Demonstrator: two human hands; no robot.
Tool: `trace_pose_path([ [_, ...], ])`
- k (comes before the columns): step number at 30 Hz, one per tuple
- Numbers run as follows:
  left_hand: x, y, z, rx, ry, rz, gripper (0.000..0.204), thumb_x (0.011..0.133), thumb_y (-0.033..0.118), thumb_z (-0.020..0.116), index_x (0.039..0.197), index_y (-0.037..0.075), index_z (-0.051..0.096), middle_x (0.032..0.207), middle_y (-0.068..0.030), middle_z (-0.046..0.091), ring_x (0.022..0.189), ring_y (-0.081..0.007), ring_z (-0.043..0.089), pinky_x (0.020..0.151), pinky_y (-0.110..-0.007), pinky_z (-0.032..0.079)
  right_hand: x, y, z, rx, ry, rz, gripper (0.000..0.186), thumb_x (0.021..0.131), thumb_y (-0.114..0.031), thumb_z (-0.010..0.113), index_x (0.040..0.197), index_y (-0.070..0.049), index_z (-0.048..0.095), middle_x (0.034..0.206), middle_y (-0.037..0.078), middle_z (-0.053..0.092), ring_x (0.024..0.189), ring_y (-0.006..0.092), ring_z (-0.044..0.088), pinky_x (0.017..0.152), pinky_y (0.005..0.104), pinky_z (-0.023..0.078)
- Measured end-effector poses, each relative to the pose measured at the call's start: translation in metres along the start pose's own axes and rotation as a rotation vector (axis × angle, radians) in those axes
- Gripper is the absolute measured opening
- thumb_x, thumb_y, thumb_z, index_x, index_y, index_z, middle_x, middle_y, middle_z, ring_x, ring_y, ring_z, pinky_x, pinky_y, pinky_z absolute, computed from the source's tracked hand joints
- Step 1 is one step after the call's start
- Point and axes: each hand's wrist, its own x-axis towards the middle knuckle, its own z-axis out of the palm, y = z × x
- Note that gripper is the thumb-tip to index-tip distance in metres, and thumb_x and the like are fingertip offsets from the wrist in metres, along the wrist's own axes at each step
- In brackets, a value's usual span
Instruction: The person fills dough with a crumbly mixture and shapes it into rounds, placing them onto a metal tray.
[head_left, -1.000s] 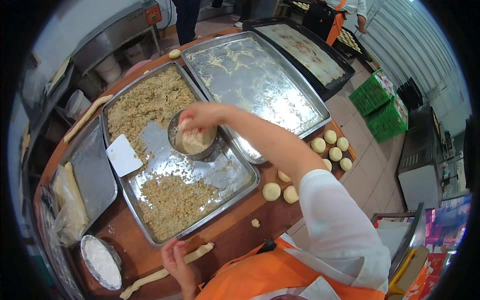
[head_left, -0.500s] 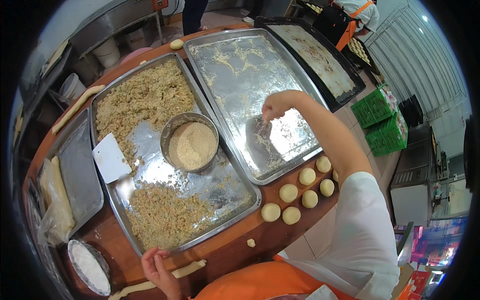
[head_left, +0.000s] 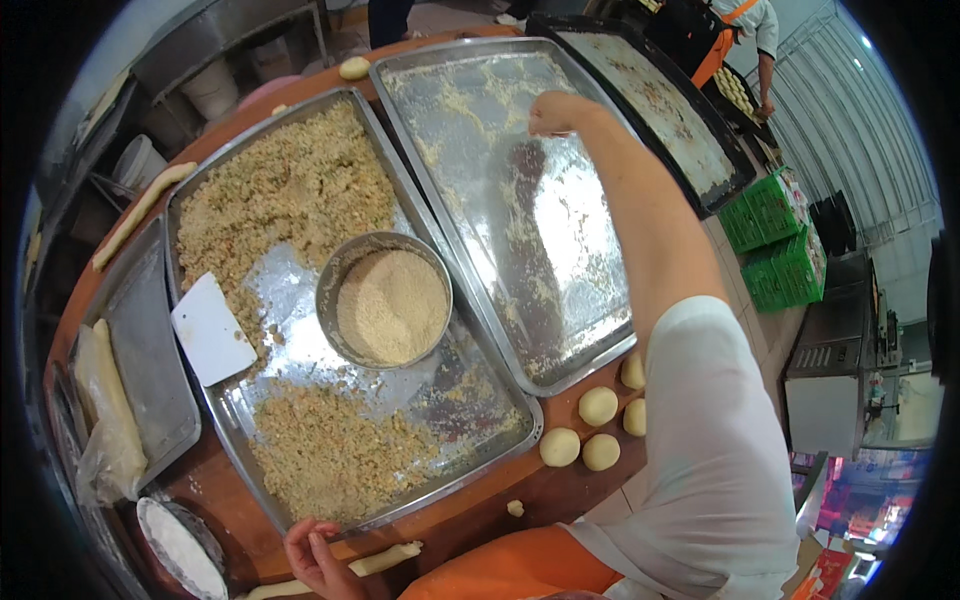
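My right hand (head_left: 553,113), its fingers drawn together, reaches over the far part of a metal tray (head_left: 480,210) dusted with pale crumbs. Whatever it may hold is hidden. My left hand (head_left: 318,560) rests empty by the near edge of the filling tray (head_left: 465,395), fingers loosely bent and thumb apart, beside a dough rope (head_left: 385,558). In the filling tray sit crumbly greenish-brown filling (head_left: 285,190), a white scraper (head_left: 213,330) and a round metal bowl (head_left: 448,290) of pale crumbs. Several round dough balls (head_left: 560,447) lie near my right sleeve, which hides some.
A bowl of white flour (head_left: 185,550) stands front left, near bagged dough (head_left: 115,410) on another tray (head_left: 165,350). Another dough rope (head_left: 140,215) lies along the left edge. A dark baking tray (head_left: 650,110), green crates (head_left: 775,240) and a person (head_left: 745,30) are farther right.
My right hand has moved farther away over the crumb-dusted tray. My left hand stays nearly in place. The view has shifted slightly, and my sleeve covers more dough balls. The other person's arm now shows.
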Motion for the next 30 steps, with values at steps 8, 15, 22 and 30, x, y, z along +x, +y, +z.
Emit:
trace_pose_path([
  [8,0.009,-0.008,0.009,0.004,-0.094,0.078,0.017,0.098,0.011,0.055,0.110,0.003,0.064,0.096,-0.0116,0.068,0.083,-0.0171,0.064,0.070,-0.024,0.056,-0.112,0.116,0.027,0.135,0.336,0.058,0.021,0.092,-0.021,0.064,0.095,-0.003,0.073,0.076,0.010,0.069,0.067,0.0176,0.064,0.064,0.0379,0.050],
  [15,-0.001,0.007,0.019,0.028,-0.097,0.148,0.016,0.098,0.006,0.056,0.111,0.000,0.063,0.097,-0.0130,0.070,0.084,-0.0189,0.066,0.073,-0.028,0.056,-0.155,0.098,0.024,0.117,0.317,-0.056,0.018,0.086,-0.008,0.056,0.094,-0.004,0.072,0.084,0.018,0.070,0.077,0.0327,0.067,0.070,0.0385,0.053],
  [22,-0.001,0.011,0.023,0.017,-0.109,0.132,0.015,0.099,0.008,0.056,0.109,0.000,0.064,0.096,-0.0129,0.070,0.084,-0.0188,0.066,0.073,-0.029,0.055,-0.118,0.095,0.017,0.126,0.519,-0.035,0.021,0.087,0.000,0.053,0.099,-0.004,0.069,0.091,0.022,0.066,0.090,0.0396,0.066,0.077,0.0444,0.052],
  [30,-0.005,0.012,0.026,0.002,-0.061,0.123,0.014,0.099,0.009,0.055,0.108,0.002,0.063,0.094,-0.0117,0.068,0.083,-0.0151,0.064,0.068,-0.025,0.053,-0.112,0.014,0.010,0.168,0.317,-0.127,0.038,0.093,-0.008,0.054,0.130,-0.017,0.062,0.147,0.015,0.047,0.115,0.0337,0.061,0.101,0.0429,0.047],
])
